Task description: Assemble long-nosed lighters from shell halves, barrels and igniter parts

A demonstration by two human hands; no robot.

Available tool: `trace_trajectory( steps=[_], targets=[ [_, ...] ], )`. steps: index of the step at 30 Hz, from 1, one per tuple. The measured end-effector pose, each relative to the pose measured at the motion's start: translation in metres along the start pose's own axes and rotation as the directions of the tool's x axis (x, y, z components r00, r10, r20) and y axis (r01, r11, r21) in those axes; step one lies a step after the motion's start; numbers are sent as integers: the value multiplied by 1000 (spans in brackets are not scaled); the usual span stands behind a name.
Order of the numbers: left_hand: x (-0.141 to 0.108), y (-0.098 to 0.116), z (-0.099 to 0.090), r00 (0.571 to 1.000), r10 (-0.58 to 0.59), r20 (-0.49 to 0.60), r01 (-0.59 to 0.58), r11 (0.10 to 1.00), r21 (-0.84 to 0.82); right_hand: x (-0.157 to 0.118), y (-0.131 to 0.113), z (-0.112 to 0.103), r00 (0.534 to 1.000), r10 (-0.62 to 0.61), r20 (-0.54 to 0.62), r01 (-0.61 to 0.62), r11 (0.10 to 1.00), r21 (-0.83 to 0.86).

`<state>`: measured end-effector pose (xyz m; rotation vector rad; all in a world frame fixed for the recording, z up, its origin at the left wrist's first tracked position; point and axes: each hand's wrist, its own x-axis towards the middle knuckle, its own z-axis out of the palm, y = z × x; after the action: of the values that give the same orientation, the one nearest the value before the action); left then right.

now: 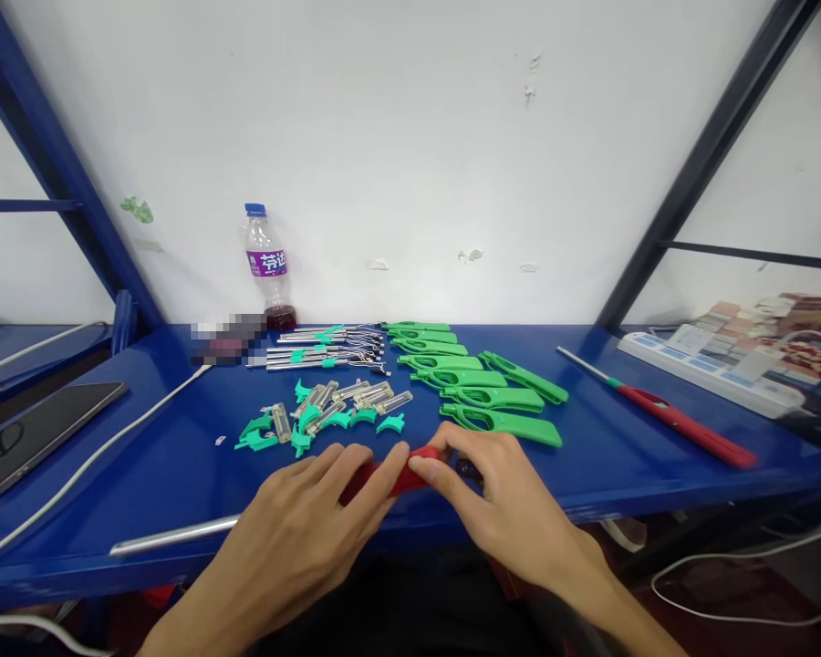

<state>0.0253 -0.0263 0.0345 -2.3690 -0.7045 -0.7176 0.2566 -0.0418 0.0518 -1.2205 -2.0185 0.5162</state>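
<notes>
At the lower centre of the frame, the left hand curls its fingers over a red plastic piece, and the right hand pinches its far end, thumb against fingers: close work, calling for steady fingertips, I'd judge. They hide much of it; the left arm covers one end of a silver metal tube.

Red casing, elongated and glossy, is held at a slant near the worktop's front edge, partly covered.
</notes>
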Motion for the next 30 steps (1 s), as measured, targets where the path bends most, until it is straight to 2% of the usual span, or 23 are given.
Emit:
trace_trajectory(
  steps=[3,5,7,9,10,12,14,15,20,25,30],
  targets=[
    [-1,0,5,997,-20,74,22,999,-27,3,4,2,999,34,22,-33,999,-28],
    [-2,-1,8,990,-25,137,36,996,-76,5,8,2,999,48,-17,-48,999,-5],
    [-6,-2,11,979,-31,201,59,989,-134,5,11,-2,991,76,-114,-67,994,84],
    [-9,-3,14,967,-46,251,94,979,-181,5,11,-9,972,93,-214,-32,962,272],
    [-11,-3,15,962,-56,267,113,973,-202,5,10,-13,965,96,-243,8,918,396],
    [-12,-3,18,959,-78,273,151,954,-258,8,4,-22,966,88,-242,92,758,646],
    [-12,-3,21,961,-100,256,182,930,-320,12,-4,-27,980,67,-187,113,587,802],
    [-12,-3,22,962,-109,249,194,917,-349,15,-8,-27,985,48,-165,114,529,841],
    [-10,-5,22,949,-117,292,235,880,-413,37,-23,-13,992,-43,-122,129,392,911],
    [-8,-5,19,922,-109,372,259,888,-381,57,-20,9,997,-6,-79,77,312,947],
    [-4,-5,16,896,-106,431,270,901,-340,63,-16,14,997,-24,-78,82,258,963]
  ],
)
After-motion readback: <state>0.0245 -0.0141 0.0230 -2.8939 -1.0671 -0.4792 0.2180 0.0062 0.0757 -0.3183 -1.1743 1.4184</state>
